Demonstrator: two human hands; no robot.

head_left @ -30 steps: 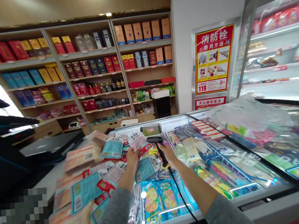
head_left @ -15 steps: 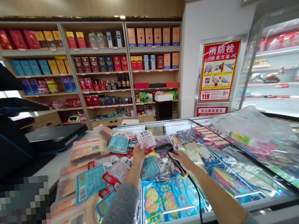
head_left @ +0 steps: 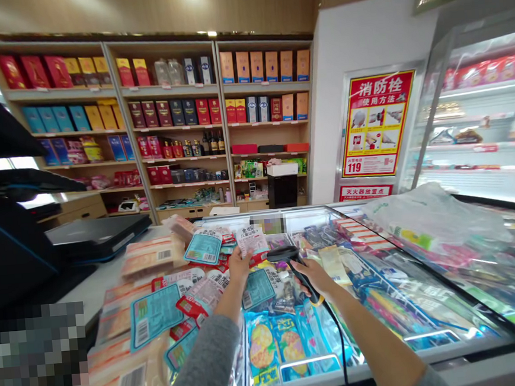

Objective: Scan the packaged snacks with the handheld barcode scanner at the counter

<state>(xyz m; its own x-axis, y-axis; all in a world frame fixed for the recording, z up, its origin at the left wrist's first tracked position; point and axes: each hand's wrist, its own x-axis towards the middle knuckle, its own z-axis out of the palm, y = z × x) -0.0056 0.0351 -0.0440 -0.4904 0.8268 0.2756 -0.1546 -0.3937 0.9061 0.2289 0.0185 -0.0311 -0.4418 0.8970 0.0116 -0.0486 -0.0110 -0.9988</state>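
Note:
My left hand (head_left: 240,263) is closed on a white and red snack packet (head_left: 251,241) with dark lettering, held upright over the glass lid. My right hand (head_left: 313,278) grips a black handheld barcode scanner (head_left: 284,254), whose head points left toward that packet. Its black cable (head_left: 341,341) runs down past my right forearm. Under and between the hands lies a pouch with a blue label (head_left: 259,288). More blue-labelled pouches (head_left: 155,314) and red and pink packets (head_left: 203,292) are heaped to the left of my left forearm.
Large clear packs with barcodes (head_left: 132,378) are piled at the left. Below the glass, the chest freezer (head_left: 308,385) holds blue ice-pop bags (head_left: 263,344). A plastic bag (head_left: 433,215) lies on the right side. Black checkout equipment (head_left: 100,235) stands left; shelves of boxes (head_left: 175,111) line the back.
The view has shifted very slightly. Both hands, the packet and the scanner keep nearly the same places.

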